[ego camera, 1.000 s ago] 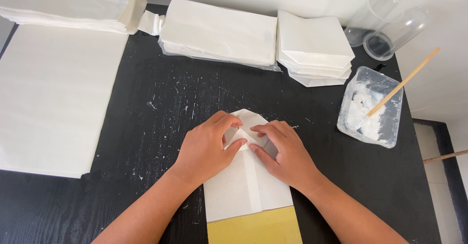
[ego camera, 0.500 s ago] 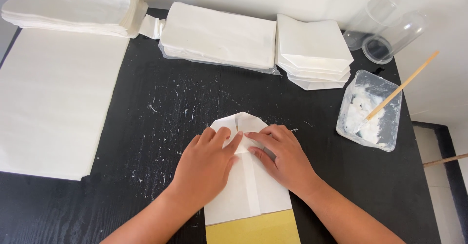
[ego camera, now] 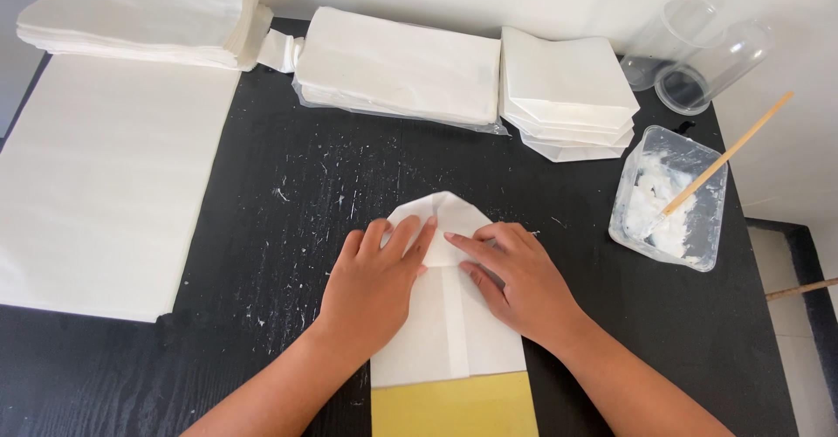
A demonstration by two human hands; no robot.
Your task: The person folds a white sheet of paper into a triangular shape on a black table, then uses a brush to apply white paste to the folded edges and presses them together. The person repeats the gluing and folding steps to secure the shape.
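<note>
A white paper bag is laid flat at the near middle of the black table, its pointed folded end turned away and a yellow sheet tucked under its near end. It is pinned down by the left hand and the right hand, whose fingers are spread flat on the fold rather than closed on anything, so that the crease is pressed and kept from springing up. Glue is kept within reach in a clear tub with a wooden stick. Much of the fold is hidden under the palms, and the yellow sheet is cut off by the frame's edge.
</note>
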